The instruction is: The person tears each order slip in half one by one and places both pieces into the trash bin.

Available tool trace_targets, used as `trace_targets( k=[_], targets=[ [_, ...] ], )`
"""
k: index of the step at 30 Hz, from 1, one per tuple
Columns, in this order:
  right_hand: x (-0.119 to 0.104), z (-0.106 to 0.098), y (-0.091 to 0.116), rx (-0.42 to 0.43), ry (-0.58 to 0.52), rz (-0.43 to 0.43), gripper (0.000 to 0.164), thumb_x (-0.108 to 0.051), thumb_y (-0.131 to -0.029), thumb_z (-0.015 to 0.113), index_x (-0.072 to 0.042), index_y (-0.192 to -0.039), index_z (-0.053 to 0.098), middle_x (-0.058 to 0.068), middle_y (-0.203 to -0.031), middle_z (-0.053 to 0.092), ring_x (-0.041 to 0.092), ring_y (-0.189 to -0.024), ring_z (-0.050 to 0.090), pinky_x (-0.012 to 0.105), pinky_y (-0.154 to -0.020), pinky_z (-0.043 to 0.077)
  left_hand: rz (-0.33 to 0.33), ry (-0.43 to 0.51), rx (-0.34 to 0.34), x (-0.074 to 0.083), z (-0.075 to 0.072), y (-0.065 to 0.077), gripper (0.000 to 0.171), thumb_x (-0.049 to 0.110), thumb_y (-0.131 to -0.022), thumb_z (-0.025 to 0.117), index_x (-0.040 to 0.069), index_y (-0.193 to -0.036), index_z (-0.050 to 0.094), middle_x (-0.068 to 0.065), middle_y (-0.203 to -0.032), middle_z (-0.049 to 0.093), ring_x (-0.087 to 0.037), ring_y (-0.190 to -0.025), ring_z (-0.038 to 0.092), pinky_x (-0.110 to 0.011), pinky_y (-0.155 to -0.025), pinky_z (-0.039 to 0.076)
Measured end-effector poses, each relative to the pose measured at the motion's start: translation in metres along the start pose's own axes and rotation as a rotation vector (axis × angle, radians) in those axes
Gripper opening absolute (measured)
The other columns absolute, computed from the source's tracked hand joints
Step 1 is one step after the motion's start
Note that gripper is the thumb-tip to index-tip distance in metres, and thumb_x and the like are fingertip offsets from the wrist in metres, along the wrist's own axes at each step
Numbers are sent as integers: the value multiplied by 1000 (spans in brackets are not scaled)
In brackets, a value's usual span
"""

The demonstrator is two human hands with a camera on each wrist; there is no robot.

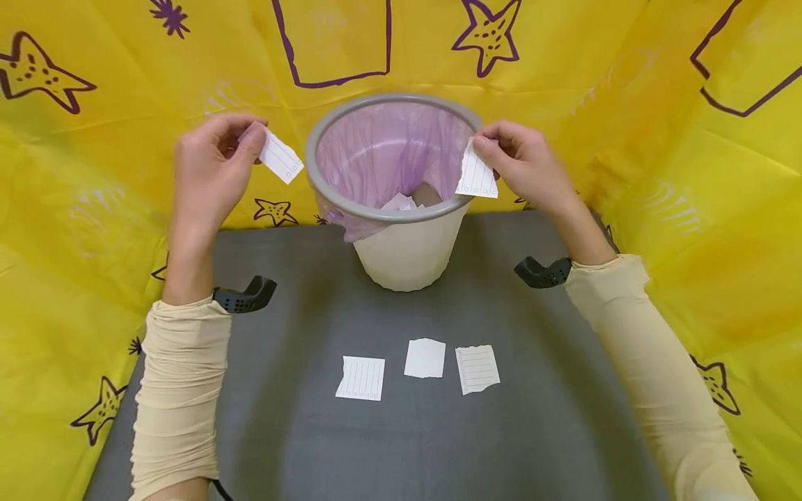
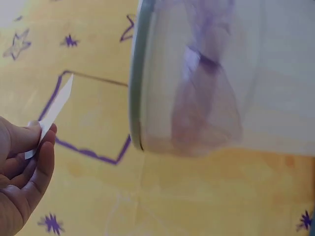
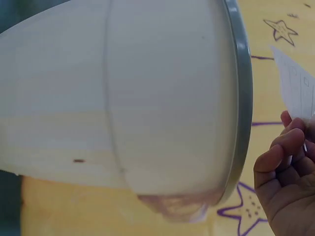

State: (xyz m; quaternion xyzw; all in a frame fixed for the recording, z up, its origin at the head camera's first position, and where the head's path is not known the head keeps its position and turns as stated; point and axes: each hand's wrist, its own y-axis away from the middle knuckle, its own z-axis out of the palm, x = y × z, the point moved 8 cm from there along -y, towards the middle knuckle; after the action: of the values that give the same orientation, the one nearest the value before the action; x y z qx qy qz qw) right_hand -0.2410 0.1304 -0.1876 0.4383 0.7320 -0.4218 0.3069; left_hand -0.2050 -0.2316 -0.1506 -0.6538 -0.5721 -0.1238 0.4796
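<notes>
A person's left hand (image 1: pixel 209 163) pinches a torn scrap of lined paper (image 1: pixel 280 158) between thumb and fingertips at nine o'clock of a white wastebasket (image 1: pixel 409 257), while the right hand (image 1: pixel 525 163) pinches a second lined scrap (image 1: pixel 476 172) at three o'clock, just over the basket's grey rim (image 1: pixel 326 198). Each scrap sits only at the fingertips — neither hand is wrapped around it. The paper looks feather-light, limp and easily torn or creased, so a gentle pinch at one edge seems enough. Crumpled paper (image 1: pixel 399 203) lies inside the purple bin liner (image 1: pixel 376 149). Three more pieces — a lined one (image 1: pixel 360 378), a blank one (image 1: pixel 425 358), another lined one (image 1: pixel 477 369) — lie on the grey table (image 1: pixel 301 431) at six o'clock of the basket.
</notes>
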Motion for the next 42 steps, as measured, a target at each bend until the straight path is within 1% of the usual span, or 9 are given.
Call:
trace_targets(
  k=[7,15,19,22,27,30,34,41,42],
  targets=[
    [-10,22,-17,-21,41,-20,25,-22,-97,59,-1,-108,66,-4,-76,54,12,-63,46,19,-57,40,61,-36,-134,29,37,-10,29,25,-96,61,6,-114,71,-10,-104,69,-7,-76,55,-14,-70,44],
    [-13,40,-26,6,92,-44,23,-21,-97,58,-1,-104,67,0,-71,51,13,-61,46,19,-57,40,71,-20,-220,41,69,-14,28,23,-97,59,4,-115,70,-11,-105,68,-13,-81,53,-17,-72,43],
    [-13,47,-29,4,195,-97,23,-19,-97,58,0,-105,67,7,-80,57,14,-69,46,18,-63,39,64,-31,-261,41,78,-14,33,22,-96,60,5,-124,64,-11,-116,66,-18,-98,58,-24,-88,48],
    [-14,50,-29,3,260,-134,23,-19,-97,58,1,-107,66,13,-92,62,17,-79,50,20,-72,42,57,-51,-254,38,77,-14,39,21,-96,60,7,-132,57,-10,-128,60,-21,-114,56,-32,-101,45],
    [-14,47,-26,25,273,-166,25,-19,-97,59,2,-109,64,17,-106,64,27,-99,57,33,-90,47,55,-71,-216,34,69,-13,42,23,-96,59,9,-135,53,-11,-133,57,-23,-122,52,-36,-106,41],
    [-14,42,-21,33,295,-163,31,-25,-97,58,1,-115,63,17,-116,62,29,-113,53,38,-101,41,52,-90,-221,32,66,-11,44,26,-97,58,9,-137,51,-11,-134,56,-24,-125,50,-35,-108,38],
    [-14,31,-16,71,316,-160,37,-29,-97,56,0,-121,61,18,-125,57,30,-124,47,39,-109,34,40,-118,-214,29,60,-7,48,29,-97,57,10,-140,48,-12,-136,54,-24,-128,47,-37,-110,36],
    [-6,14,-5,134,276,-166,37,-25,-97,56,2,-122,60,18,-134,53,30,-131,43,39,-114,28,52,-127,-185,26,52,-1,50,34,-97,56,10,-140,47,-12,-136,53,-25,-129,46,-36,-111,35],
    [-4,11,-2,143,273,-158,37,-25,-96,56,2,-122,59,18,-136,52,30,-132,41,40,-115,26,38,-137,-184,24,51,2,51,36,-97,55,12,-141,46,-11,-138,52,-24,-130,45,-36,-111,34]
  ],
)
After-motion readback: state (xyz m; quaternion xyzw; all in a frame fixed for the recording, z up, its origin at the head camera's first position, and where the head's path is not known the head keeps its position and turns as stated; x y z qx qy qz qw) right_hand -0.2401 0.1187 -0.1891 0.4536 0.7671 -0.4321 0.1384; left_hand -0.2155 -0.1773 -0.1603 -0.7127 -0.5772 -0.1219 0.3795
